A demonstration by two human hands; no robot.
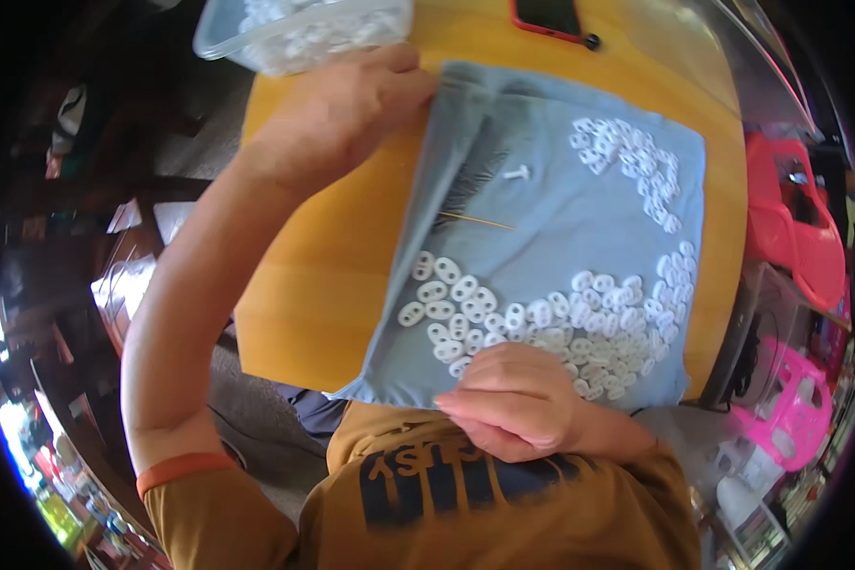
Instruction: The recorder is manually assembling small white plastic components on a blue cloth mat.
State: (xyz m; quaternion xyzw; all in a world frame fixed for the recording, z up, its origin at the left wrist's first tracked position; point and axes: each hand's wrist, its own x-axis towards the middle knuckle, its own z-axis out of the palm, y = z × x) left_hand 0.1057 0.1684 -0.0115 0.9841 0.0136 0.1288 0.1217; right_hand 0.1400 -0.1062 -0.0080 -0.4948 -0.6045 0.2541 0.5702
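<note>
I see my left hand pinching the top corner of the blue-grey cloth spread on the yellow surface. My right hand rests loosely curled, holding nothing I can make out, beside the white oval beads. A clear tub sits at the far edge.

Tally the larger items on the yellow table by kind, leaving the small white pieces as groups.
Blue cloth: 1
Clear plastic container of white pieces: 1
Red-cased phone: 1
Patches of white oval two-hole pieces on the cloth: 2, one upper right, one lower
White peg-like piece: 1
Total: 6
</note>
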